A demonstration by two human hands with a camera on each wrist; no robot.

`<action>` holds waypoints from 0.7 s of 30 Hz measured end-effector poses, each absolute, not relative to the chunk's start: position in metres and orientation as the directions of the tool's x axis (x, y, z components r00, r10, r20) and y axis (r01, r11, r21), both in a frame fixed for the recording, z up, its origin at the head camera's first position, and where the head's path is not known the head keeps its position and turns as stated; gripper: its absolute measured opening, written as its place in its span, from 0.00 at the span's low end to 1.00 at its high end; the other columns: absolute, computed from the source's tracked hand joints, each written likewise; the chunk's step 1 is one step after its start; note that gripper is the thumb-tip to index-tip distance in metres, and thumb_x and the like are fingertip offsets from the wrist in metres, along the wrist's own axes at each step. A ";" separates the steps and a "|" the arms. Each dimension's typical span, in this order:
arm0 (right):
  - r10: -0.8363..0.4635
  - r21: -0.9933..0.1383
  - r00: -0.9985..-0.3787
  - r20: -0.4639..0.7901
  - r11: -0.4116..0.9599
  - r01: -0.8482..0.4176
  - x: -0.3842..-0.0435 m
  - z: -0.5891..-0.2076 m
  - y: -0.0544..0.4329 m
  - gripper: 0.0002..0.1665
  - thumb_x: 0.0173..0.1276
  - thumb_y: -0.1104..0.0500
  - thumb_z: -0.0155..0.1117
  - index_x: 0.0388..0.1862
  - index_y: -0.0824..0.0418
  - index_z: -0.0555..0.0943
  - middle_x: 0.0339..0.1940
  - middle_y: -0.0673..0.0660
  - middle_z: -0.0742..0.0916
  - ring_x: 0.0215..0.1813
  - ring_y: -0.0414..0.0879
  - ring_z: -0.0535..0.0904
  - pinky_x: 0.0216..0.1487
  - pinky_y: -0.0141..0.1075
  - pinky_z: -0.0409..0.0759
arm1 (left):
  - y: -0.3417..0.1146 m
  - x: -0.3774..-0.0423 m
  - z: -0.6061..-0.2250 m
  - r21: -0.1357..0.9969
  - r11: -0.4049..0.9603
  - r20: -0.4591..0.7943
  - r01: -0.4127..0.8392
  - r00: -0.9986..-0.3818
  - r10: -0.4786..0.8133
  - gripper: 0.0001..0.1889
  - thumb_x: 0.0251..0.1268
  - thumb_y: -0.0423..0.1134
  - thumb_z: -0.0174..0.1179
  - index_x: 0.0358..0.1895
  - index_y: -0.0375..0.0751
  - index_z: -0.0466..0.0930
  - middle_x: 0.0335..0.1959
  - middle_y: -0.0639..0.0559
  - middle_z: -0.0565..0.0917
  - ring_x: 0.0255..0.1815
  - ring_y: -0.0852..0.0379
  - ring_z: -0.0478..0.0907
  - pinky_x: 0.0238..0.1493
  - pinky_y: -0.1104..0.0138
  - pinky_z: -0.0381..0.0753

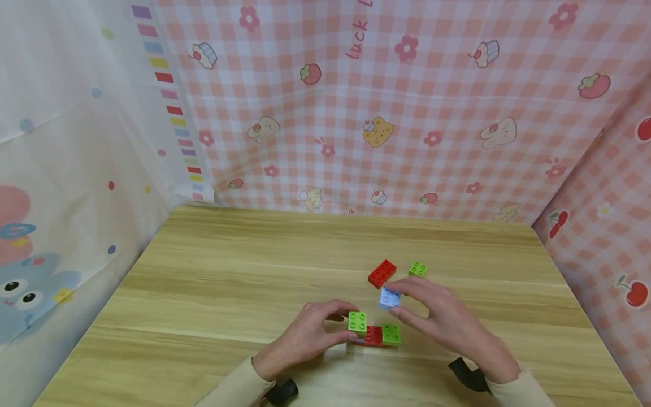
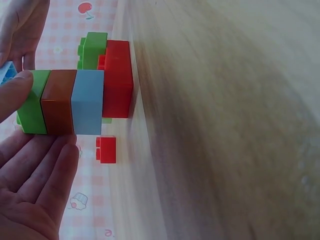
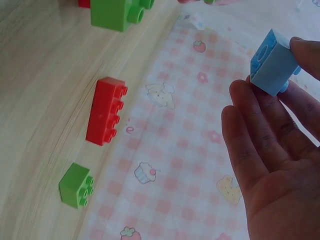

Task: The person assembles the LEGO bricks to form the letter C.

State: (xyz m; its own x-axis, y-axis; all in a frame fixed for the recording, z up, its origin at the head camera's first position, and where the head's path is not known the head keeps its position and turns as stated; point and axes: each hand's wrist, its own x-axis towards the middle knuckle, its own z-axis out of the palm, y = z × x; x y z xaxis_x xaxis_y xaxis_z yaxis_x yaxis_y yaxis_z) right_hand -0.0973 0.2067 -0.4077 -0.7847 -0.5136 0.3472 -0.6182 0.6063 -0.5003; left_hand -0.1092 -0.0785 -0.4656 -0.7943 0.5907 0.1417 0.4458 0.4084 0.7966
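My left hand (image 1: 316, 326) pinches the top green brick (image 1: 357, 321) of a small tower between thumb and fingers. Under that green one, the left wrist view shows a brown brick (image 2: 58, 102) and a light blue brick (image 2: 88, 102), stacked on one end of a long red brick (image 2: 118, 82). Another green brick (image 1: 391, 334) sits on the red brick's other end. Above and behind this build, my right hand (image 1: 442, 314) holds a second light blue brick (image 3: 274, 62) by thumb and fingertips, raised off the table.
Beyond my hands, a loose red brick (image 1: 382, 273) and a small loose green brick (image 1: 418, 269) lie on the wooden table (image 1: 244, 254). A pink checked cloth (image 1: 335, 102) hangs behind the table, with more cloth at both sides.
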 end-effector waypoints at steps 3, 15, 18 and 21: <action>-0.524 -0.515 -0.788 0.323 0.601 -0.611 -0.097 -0.407 0.203 0.22 0.72 0.55 0.72 0.63 0.50 0.83 0.55 0.42 0.86 0.52 0.39 0.82 0.51 0.45 0.87 | -0.079 -0.110 -0.466 0.803 0.411 0.129 0.433 -0.798 0.589 0.21 0.68 0.48 0.71 0.61 0.47 0.83 0.56 0.55 0.87 0.53 0.57 0.85 0.57 0.65 0.82; -0.576 -0.492 -0.738 0.351 0.557 -0.669 -0.098 -0.412 0.190 0.23 0.69 0.54 0.75 0.62 0.53 0.84 0.56 0.45 0.86 0.53 0.40 0.82 0.52 0.41 0.86 | -0.080 -0.109 -0.467 0.804 0.391 0.151 0.447 -0.791 0.593 0.20 0.68 0.46 0.71 0.59 0.45 0.83 0.55 0.52 0.88 0.52 0.59 0.85 0.57 0.66 0.83; -0.586 -0.496 -0.734 0.342 0.551 -0.671 -0.098 -0.414 0.187 0.24 0.69 0.54 0.74 0.63 0.53 0.84 0.57 0.46 0.86 0.53 0.41 0.82 0.52 0.41 0.86 | -0.080 -0.109 -0.467 0.805 0.391 0.151 0.445 -0.792 0.591 0.20 0.68 0.46 0.71 0.60 0.44 0.83 0.56 0.52 0.88 0.52 0.59 0.85 0.57 0.66 0.83; -0.596 -0.502 -0.732 0.330 0.546 -0.671 -0.099 -0.416 0.184 0.23 0.71 0.52 0.73 0.63 0.53 0.83 0.57 0.47 0.86 0.53 0.42 0.82 0.51 0.40 0.87 | -0.080 -0.109 -0.468 0.810 0.389 0.146 0.438 -0.794 0.590 0.20 0.68 0.46 0.71 0.60 0.45 0.83 0.56 0.51 0.88 0.52 0.59 0.85 0.56 0.66 0.83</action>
State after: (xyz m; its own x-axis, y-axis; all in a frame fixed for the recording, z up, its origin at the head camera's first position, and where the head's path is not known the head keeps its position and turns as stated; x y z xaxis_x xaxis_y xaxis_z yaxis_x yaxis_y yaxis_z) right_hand -0.0986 0.1835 -0.4160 -0.7323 -0.5955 0.3303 -0.6706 0.5462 -0.5020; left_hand -0.1090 -0.0802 -0.4675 -0.7944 0.5896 0.1460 0.4379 0.3893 0.8103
